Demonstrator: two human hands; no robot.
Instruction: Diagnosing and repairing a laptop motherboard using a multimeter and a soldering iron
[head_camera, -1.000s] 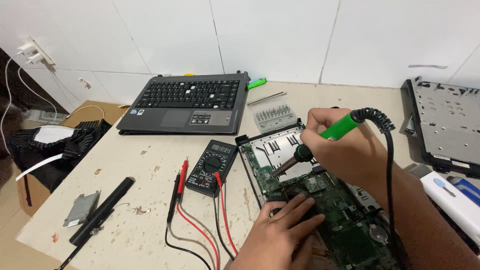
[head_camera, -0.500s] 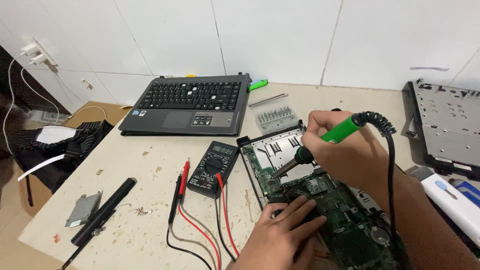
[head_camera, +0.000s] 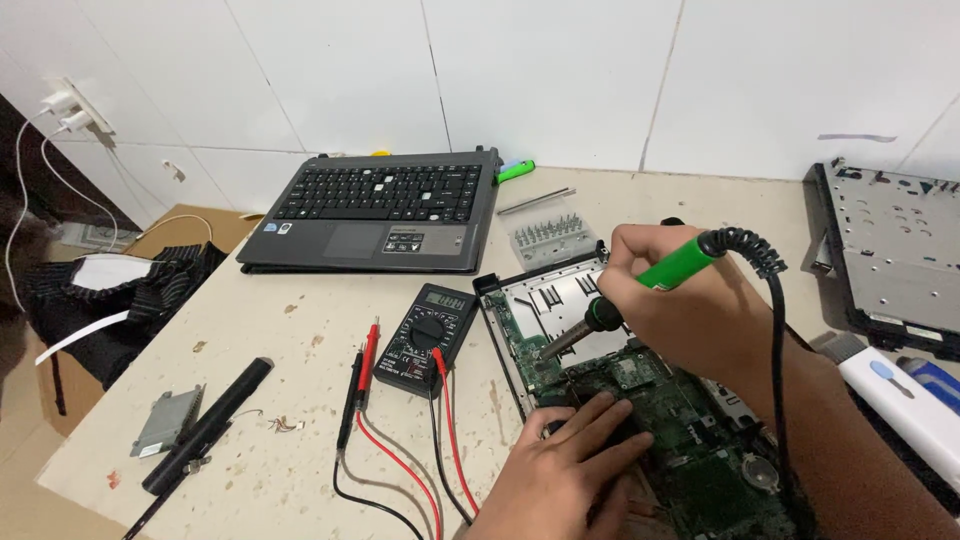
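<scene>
1. my right hand (head_camera: 690, 300) has its fingers wrapped around the green soldering iron (head_camera: 640, 290), tip angled down toward 8 o'clock onto the green circuit board (head_camera: 640, 400). the board sits in an opened laptop base at about 5 o'clock on the counter (head_camera: 300, 400).
2. my left hand (head_camera: 560, 470) lies flat on the board, fingers spread narrow and holding nothing, fingertips just beside the tip. i judge a small slip of the iron could burn them.
3. the iron's coiled black cord (head_camera: 770, 330) runs down over my right forearm. if it drags or snags, i think it could pull the tip sideways and bridge or scorch nearby parts.
4. the multimeter (head_camera: 425, 335) sits at 9 o'clock from the board, its red and black leads (head_camera: 400, 450) trailing toward me. a lead caught by my left arm could tug the meter into the work.
5. a clear case of screwdriver bits (head_camera: 545, 238) stands at 12 o'clock from the board, near enough for my right elbow to knock it.
6. the counter is pale, stained and flecked with debris. a closed-base laptop keyboard unit (head_camera: 375, 205) lies at 11 o'clock, a black bar (head_camera: 205, 425) at 8 o'clock, another chassis (head_camera: 890, 260) at 3 o'clock.
7. white tiled wall behind; chargers plugged in at the upper left.
</scene>
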